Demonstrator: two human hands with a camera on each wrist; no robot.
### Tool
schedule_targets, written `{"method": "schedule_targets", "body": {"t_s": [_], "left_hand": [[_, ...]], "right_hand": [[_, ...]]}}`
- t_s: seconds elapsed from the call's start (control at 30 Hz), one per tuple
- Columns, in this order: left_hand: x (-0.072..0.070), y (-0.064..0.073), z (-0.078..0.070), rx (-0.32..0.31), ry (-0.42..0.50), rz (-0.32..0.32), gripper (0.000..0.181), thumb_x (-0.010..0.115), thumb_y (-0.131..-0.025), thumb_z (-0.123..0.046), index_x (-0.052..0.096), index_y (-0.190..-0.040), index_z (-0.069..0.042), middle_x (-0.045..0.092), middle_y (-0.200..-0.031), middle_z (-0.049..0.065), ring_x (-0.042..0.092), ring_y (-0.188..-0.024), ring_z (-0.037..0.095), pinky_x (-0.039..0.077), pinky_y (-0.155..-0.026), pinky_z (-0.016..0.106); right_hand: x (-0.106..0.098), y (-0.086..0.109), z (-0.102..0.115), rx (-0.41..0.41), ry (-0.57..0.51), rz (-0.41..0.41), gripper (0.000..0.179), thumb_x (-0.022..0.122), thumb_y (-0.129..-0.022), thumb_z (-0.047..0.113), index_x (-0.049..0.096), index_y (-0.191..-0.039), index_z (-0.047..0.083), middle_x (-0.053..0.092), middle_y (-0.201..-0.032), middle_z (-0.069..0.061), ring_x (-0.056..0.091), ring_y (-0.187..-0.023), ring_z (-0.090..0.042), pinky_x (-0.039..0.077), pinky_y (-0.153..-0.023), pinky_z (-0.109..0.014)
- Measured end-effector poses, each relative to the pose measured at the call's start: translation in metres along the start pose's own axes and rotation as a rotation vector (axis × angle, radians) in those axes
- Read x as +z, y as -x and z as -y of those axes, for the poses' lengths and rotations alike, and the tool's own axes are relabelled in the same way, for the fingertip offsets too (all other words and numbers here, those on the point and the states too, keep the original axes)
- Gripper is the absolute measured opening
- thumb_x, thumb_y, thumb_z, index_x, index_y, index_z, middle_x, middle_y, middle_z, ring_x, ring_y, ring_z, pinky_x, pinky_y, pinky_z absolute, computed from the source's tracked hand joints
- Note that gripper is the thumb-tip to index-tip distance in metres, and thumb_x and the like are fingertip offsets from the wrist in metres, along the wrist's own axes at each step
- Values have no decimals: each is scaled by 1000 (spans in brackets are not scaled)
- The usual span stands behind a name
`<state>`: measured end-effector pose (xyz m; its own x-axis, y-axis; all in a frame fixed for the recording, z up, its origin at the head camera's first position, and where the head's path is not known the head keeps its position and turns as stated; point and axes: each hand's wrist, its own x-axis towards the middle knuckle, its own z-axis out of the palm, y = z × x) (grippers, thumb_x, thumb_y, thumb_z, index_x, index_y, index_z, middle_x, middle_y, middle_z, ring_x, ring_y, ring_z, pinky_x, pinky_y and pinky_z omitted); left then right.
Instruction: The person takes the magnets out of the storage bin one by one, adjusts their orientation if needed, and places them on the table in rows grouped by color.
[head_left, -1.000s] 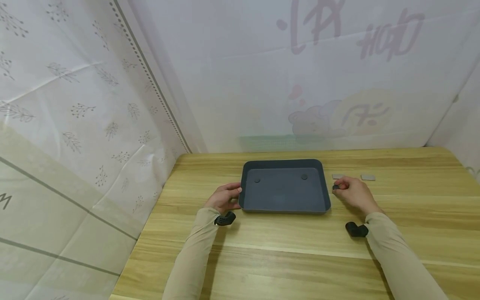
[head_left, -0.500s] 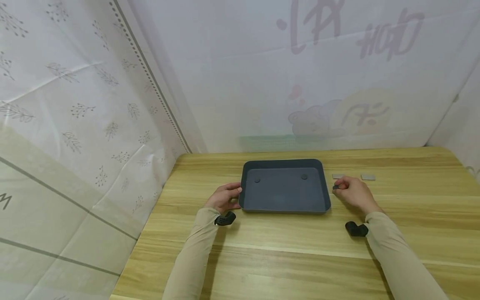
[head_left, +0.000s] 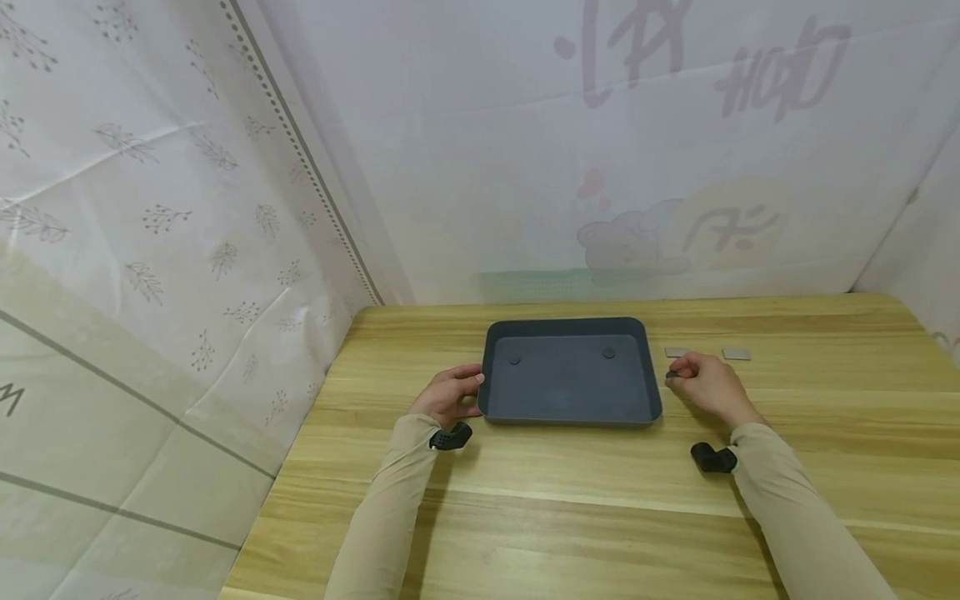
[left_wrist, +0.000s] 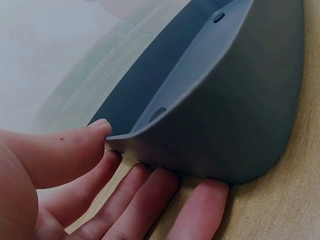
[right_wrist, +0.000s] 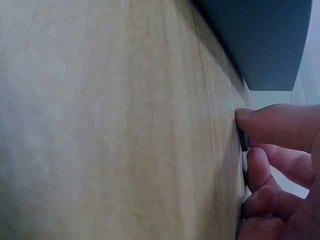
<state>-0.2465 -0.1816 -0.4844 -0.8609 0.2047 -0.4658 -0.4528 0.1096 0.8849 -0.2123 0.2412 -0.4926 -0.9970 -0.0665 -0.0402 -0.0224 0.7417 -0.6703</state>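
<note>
A shallow dark grey rectangular tray [head_left: 570, 423] lies on the wooden table, with two small dark round discs [head_left: 514, 361] on its floor near the back. My left hand [head_left: 448, 394] holds the tray's left side. In the left wrist view its thumb [left_wrist: 75, 150] lies at the rim, while the fingertips [left_wrist: 202, 197] touch the outer wall low down. To the right of the tray, my right hand [head_left: 708, 385] pinches a small dark flat piece [head_left: 671, 375] close over the tabletop. The right wrist view shows this piece [right_wrist: 243, 140] edge-on, partly hidden by the thumb.
Two small grey rectangular pieces [head_left: 736, 354] lie beyond my right hand; the nearer one [head_left: 677, 352] is just past the fingertips. A pale printed cloth [head_left: 465, 167] hangs behind the table [head_left: 555, 533], and another leaf-patterned cloth [head_left: 187, 275] runs along the left.
</note>
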Motion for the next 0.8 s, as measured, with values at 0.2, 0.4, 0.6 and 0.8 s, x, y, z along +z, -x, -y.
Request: {"method": "schedule_targets", "body": {"t_s": [0.2,0.4,0.6,0.8], "left_hand": [[0,0,0,4,6,5,48,55,-99,-13,43,-145,-7,52,-136,20,60,-101,20,54,-79,37],[0,0,0,3,9,3,46,55,-99,-12,45,-144,-6,56,-129,18,60,-97,18,54,-78,37],[1,0,-1,-9,10,-6,46,55,-98,-13,46,-143,-7,57,-127,17,60,-96,18,54,-76,37],[0,0,-1,-14,7,-10,46,56,-98,-13,46,-143,-7,57,-127,16,60,-96,17,54,-75,35]], "right_hand": [[0,0,0,-3,-3,-3,30,65,-90,20,65,-110,-2,66,-93,-13,59,-81,-21,42,-69,-31],[2,0,-3,-5,7,-11,29,64,-90,20,65,-109,-2,67,-93,-14,60,-82,-23,42,-70,-32],[2,-1,-5,6,-4,-4,30,62,-91,21,65,-111,-1,67,-95,-14,60,-84,-24,42,-72,-32],[3,-2,-6,18,-21,-8,31,60,-93,25,65,-111,1,67,-94,-13,60,-84,-23,43,-72,-33]]}}
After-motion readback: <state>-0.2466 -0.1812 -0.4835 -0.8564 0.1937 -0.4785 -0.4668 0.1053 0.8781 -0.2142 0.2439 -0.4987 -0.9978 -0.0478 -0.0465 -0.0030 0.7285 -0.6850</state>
